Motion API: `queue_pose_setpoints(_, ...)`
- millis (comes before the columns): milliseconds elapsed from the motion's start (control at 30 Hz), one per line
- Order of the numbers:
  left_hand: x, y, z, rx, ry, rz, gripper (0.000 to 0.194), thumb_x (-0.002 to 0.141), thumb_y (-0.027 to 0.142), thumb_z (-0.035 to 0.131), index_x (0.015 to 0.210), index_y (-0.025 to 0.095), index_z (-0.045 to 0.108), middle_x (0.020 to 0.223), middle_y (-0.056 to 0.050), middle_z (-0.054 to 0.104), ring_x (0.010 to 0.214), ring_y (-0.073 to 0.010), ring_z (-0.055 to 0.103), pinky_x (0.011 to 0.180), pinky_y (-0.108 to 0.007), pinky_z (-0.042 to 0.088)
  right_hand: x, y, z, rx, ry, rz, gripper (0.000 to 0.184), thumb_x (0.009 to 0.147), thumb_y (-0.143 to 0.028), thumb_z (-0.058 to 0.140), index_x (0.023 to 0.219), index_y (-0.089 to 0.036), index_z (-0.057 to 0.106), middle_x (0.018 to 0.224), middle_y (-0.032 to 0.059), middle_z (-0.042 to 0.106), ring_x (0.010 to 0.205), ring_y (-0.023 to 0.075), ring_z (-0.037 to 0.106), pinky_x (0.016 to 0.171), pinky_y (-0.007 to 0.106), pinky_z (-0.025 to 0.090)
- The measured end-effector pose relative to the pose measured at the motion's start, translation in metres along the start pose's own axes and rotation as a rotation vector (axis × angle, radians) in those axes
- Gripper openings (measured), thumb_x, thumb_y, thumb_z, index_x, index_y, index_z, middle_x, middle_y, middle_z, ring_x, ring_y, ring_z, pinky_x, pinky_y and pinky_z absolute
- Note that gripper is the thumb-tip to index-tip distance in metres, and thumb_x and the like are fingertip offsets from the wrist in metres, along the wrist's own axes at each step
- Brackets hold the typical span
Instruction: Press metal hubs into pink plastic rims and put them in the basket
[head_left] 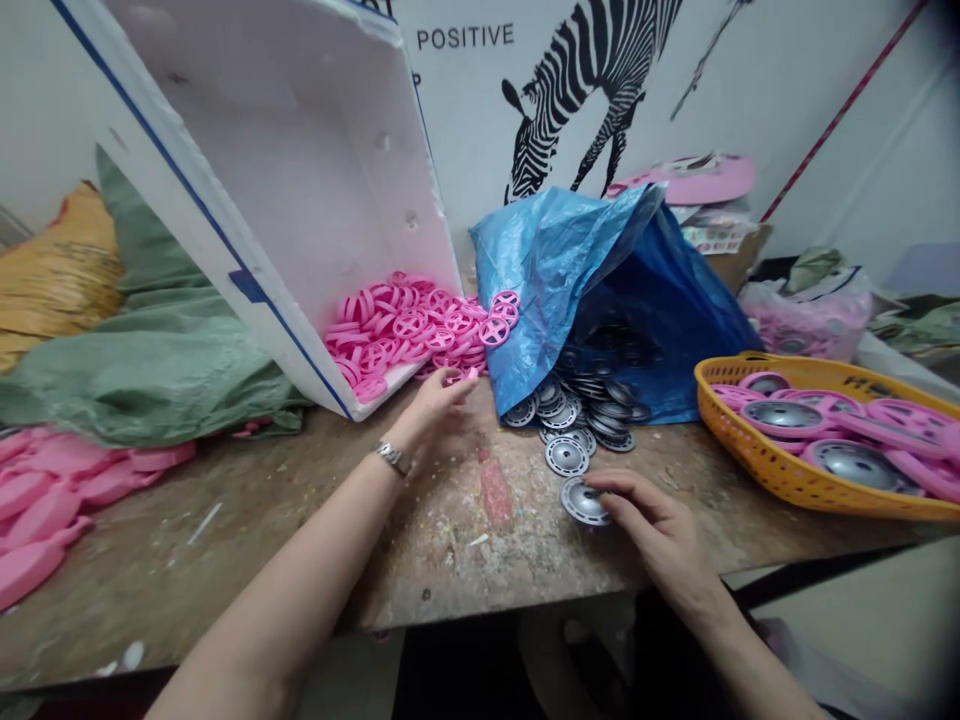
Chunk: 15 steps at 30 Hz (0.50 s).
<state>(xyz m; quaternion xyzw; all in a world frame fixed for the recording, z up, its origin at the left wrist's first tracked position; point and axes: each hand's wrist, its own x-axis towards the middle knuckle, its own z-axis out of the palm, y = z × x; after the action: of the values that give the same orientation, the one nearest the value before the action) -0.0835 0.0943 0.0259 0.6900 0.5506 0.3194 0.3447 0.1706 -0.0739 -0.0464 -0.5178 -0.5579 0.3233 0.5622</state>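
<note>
My right hand (645,520) pinches a grey plastic wheel disc (583,502) by its edge, tilted just above the bench. Another grey disc (567,457) lies flat behind it, at the front of a pile of grey discs (600,405) spilling from a blue plastic bag (536,270). On the other side, my left hand (431,405), with a metal watch at the wrist, has its fingers curled at a pink spoked ring (470,374) at the pile's edge. The fingers partly cover that ring. Many pink spoked rings (409,322) spill from a white foam box (300,150) lying on its side.
An orange basket (787,478) on the right holds pink wheels with grey discs fitted. Pink flat pieces (52,490) and a green sack (150,370) lie left. The worn wooden bench (450,560) has its front edge close to me. Behind the basket sits a clear bag (814,315).
</note>
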Motion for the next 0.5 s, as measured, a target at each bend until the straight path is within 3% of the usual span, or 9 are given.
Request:
queue_pose_setpoints(100, -0.037, 0.012, 0.0, -0.234, -0.147, -0.023, 0.042, 0.099, 0.048, 0.043, 0.121, 0.016, 0.058, 0.105, -0.013, 0.069, 0.085, -0.0167, 0.07, 0.076, -0.03, 0.058, 0.001, 0.001, 0.006, 0.118, 0.118, 0.081, 0.034, 0.075, -0.04, 0.075, 0.105, -0.025, 0.071, 0.109, 0.0074, 0.071, 0.094, 0.0233, 0.068, 0.085, 0.039, 0.055)
queue_pose_setpoints(167, -0.061, 0.015, 0.002, -0.713, -0.307, -0.193, 0.035, 0.099, 0.042, 0.047, 0.114, 0.013, 0.06, 0.098, -0.013, 0.07, 0.077, -0.0152, 0.07, 0.074, -0.028, 0.058, 0.002, -0.005, 0.011, 0.23, 0.164, 0.117, 0.048, 0.071, -0.039, 0.079, 0.115, -0.026, 0.067, 0.112, 0.0065, 0.07, 0.088, 0.0207, 0.068, 0.08, 0.036, 0.056)
queue_pose_setpoints(233, -0.082, 0.016, 0.008, -1.004, -0.422, -0.307, 0.035, 0.1, 0.04, 0.048, 0.113, 0.01, 0.06, 0.097, -0.015, 0.071, 0.077, -0.0163, 0.071, 0.072, -0.026, 0.058, 0.002, -0.016, 0.014, 0.3, 0.154, 0.157, 0.052, 0.067, -0.037, 0.082, 0.115, -0.025, 0.066, 0.104, 0.0051, 0.071, 0.086, 0.0196, 0.067, 0.078, 0.034, 0.056)
queue_pose_setpoints(400, -0.122, 0.019, 0.035, -1.226, -0.548, -0.368, 0.039, 0.098, 0.042, 0.052, 0.116, 0.008, 0.06, 0.099, -0.017, 0.073, 0.076, -0.0177, 0.072, 0.068, -0.025, 0.058, 0.003, -0.043, 0.021, 0.38, 0.068, 0.197, 0.026, 0.068, -0.036, 0.081, 0.083, -0.02, 0.066, 0.077, 0.0003, 0.068, 0.073, 0.0156, 0.063, 0.068, 0.028, 0.052)
queue_pose_setpoints(500, -0.138, 0.023, 0.051, -1.25, -0.621, -0.348, 0.042, 0.095, 0.045, 0.058, 0.117, 0.009, 0.062, 0.097, -0.015, 0.074, 0.076, -0.0175, 0.072, 0.07, -0.026, 0.059, 0.001, -0.049, 0.023, 0.359, 0.002, 0.153, 0.022, 0.073, -0.036, 0.078, 0.076, -0.02, 0.063, 0.073, -0.0004, 0.067, 0.072, 0.0147, 0.062, 0.069, 0.027, 0.051)
